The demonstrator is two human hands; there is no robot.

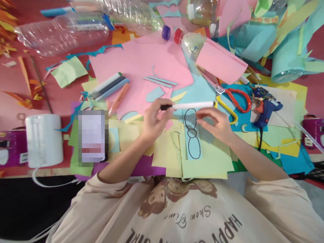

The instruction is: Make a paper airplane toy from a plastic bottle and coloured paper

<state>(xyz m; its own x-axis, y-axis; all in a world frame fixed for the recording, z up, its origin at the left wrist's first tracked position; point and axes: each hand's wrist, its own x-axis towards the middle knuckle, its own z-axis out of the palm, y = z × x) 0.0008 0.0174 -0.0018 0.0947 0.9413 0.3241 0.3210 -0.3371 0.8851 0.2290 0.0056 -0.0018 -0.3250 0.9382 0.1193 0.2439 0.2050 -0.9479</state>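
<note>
Red counter (15, 79), mostly buried in coloured paper. Clear plastic bottles (60, 35) along the far side. Left hand (155, 121): fingers pinched on the black end of a marker (191, 105), held level over the top of a blue strip (191, 133) with bow outline, lying on pale green paper (215, 160). Right hand (217, 123): fingers slightly curled at strip's edge, can't tell if gripping. Scissors (240, 101), glue gun (267, 111) to its right. White device (44, 140) far left.

Purple-capped clear bottle (134, 15), white corded device (44, 140), blue glue gun (265, 114)
</note>
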